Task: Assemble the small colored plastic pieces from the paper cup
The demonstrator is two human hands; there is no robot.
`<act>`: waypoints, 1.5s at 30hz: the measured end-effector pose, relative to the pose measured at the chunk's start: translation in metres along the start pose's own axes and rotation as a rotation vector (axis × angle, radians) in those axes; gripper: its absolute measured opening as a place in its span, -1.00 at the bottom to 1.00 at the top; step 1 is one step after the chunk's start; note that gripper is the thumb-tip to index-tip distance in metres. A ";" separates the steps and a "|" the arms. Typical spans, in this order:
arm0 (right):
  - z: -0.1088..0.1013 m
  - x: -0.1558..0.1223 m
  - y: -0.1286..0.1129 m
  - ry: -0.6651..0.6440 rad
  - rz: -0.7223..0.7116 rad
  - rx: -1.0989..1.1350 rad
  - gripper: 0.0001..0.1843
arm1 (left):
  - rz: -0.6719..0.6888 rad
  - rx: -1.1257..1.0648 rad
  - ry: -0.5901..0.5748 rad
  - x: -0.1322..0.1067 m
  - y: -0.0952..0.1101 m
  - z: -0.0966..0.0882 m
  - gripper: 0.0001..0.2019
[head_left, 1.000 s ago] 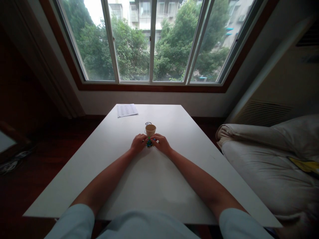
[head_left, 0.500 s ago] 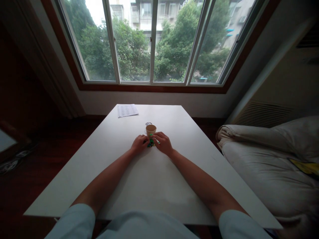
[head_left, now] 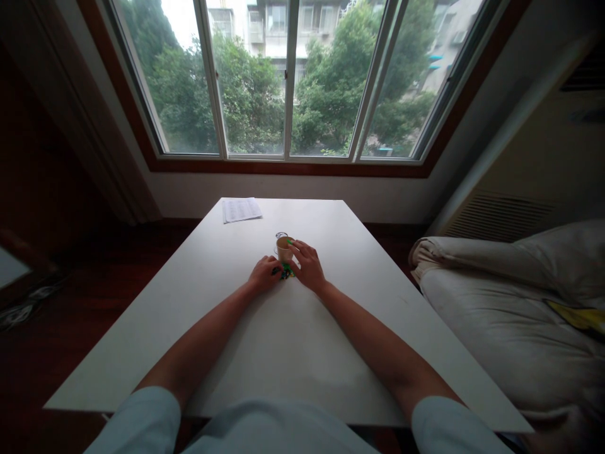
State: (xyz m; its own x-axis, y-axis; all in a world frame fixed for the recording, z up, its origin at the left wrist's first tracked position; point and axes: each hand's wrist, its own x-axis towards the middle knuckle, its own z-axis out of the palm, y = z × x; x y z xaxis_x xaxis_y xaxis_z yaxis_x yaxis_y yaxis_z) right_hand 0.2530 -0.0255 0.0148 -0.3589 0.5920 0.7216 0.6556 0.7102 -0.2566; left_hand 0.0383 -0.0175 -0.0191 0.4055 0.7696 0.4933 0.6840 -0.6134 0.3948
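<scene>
A tan cup (head_left: 284,252) stands upright near the middle of the white table. My right hand (head_left: 308,268) is at its right side, with the fingertips over the rim, pinching a small green piece (head_left: 290,241). In front of the cup lies a little heap of small green and dark pieces (head_left: 287,273), some with yellow; they are too small to name. My left hand (head_left: 265,273) rests on the table at the heap's left edge, its fingers curled in. Something dark shows by its fingertips, but what they grip is hidden.
Behind the cup lies a thin dark loop (head_left: 282,234), perhaps a cord. Printed paper sheets (head_left: 242,209) lie at the far left corner of the white table (head_left: 293,353). A padded pale seat (head_left: 491,302) stands to the right, and a window (head_left: 288,82) is beyond the table.
My right hand has moved up from in front of the cup to its rim, carrying the small green piece. My left hand has stayed beside the heap.
</scene>
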 end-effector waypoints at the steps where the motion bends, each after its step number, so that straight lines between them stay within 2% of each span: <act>1: 0.001 0.000 0.001 -0.006 -0.001 -0.007 -0.47 | 0.003 0.000 0.000 0.000 0.000 0.001 -0.85; 7: 0.008 -0.004 0.009 -0.028 -0.019 -0.024 -0.46 | 0.008 0.005 -0.015 0.000 0.000 0.000 -0.88; 13: 0.001 -0.006 0.009 0.071 -0.006 0.025 -0.61 | 0.053 0.020 -0.056 0.000 0.004 -0.004 -0.87; 19: -0.006 -0.005 0.008 0.119 0.014 0.058 -0.70 | 0.072 0.031 -0.045 0.001 0.002 -0.005 -0.92; 31: -0.004 -0.007 0.010 0.084 0.039 0.072 -0.76 | 0.079 0.039 -0.055 0.002 0.000 -0.004 -0.91; 34: -0.002 -0.008 0.013 0.036 0.056 0.071 -0.76 | 0.068 0.051 -0.063 0.001 0.001 -0.006 -0.90; 40: 0.004 -0.012 0.017 -0.181 0.085 0.067 -0.79 | 0.055 0.080 -0.065 0.001 -0.001 -0.005 -0.88; 45: 0.005 -0.013 0.018 -0.267 0.120 0.022 -0.81 | 0.025 0.104 -0.063 0.001 0.002 -0.006 -0.83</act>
State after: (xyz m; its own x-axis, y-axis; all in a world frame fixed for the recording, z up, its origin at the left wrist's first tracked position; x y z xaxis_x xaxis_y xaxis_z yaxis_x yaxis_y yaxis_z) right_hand 0.2663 -0.0190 -0.0025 -0.4438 0.7495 0.4913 0.6907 0.6354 -0.3454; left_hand 0.0359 -0.0192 -0.0134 0.4584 0.7658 0.4510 0.7312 -0.6135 0.2985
